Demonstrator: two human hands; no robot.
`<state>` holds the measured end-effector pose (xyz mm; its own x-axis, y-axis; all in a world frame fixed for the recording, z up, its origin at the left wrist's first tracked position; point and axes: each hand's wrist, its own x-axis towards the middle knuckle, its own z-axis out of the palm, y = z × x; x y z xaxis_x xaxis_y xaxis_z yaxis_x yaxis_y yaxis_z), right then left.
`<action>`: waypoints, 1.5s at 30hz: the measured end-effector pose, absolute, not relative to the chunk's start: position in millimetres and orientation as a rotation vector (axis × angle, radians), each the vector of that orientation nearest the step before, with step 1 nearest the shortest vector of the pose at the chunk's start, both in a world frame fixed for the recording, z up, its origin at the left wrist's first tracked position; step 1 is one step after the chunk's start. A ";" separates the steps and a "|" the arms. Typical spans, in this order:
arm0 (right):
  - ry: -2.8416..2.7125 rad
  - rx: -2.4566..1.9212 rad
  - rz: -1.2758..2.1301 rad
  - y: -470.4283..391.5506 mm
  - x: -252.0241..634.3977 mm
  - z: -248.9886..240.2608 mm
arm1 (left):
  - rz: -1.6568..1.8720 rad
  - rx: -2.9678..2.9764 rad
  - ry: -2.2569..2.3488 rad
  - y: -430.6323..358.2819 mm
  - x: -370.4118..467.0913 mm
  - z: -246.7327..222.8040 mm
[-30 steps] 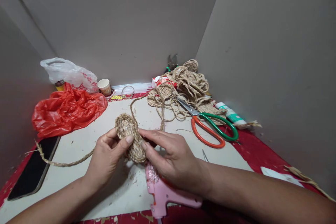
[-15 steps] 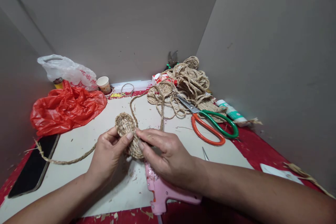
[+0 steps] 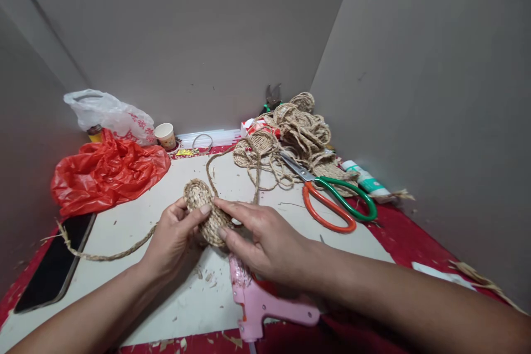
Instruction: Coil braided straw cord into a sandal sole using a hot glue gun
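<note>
An oval woven straw piece (image 3: 211, 220) is held up over the white board, tilted, between my two hands. My left hand (image 3: 176, 232) pinches its left edge, thumb on the front face. At its right side, my right hand (image 3: 259, 235) grips the edge with thumb and fingers. A braided cord (image 3: 112, 257) trails left from behind my left hand, its frayed end over the phone. Another length of cord (image 3: 211, 171) loops up behind the piece. Just below my right hand lies a pink glue gun (image 3: 253, 304), partly hidden by that hand.
Scissors (image 3: 327, 193) with green and orange handles lie right of centre, by a heap of braided cord (image 3: 302, 127). Red plastic bag (image 3: 108, 174), paper cup (image 3: 165, 136) and phone (image 3: 53, 265) are on the left. Grey walls enclose the back and sides.
The woven piece has tilted so more of its face shows. My right hand has shifted slightly, uncovering more of the glue gun's handle. The camera view has moved a little.
</note>
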<state>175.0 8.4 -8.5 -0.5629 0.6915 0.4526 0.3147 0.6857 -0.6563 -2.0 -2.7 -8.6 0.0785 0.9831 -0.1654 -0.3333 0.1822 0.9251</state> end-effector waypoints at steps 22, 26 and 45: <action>-2.427 -0.888 0.259 26.9 192.5 4.3 | 1.296 0.793 1.041 13.9 -11.7 -9.5; -2.596 -0.938 0.350 8.7 200.6 21.7 | 1.312 0.769 1.073 23.3 -17.2 -19.4; -2.121 -1.224 1.298 -34.7 249.3 1.9 | 1.204 0.716 1.053 24.6 -24.1 -25.1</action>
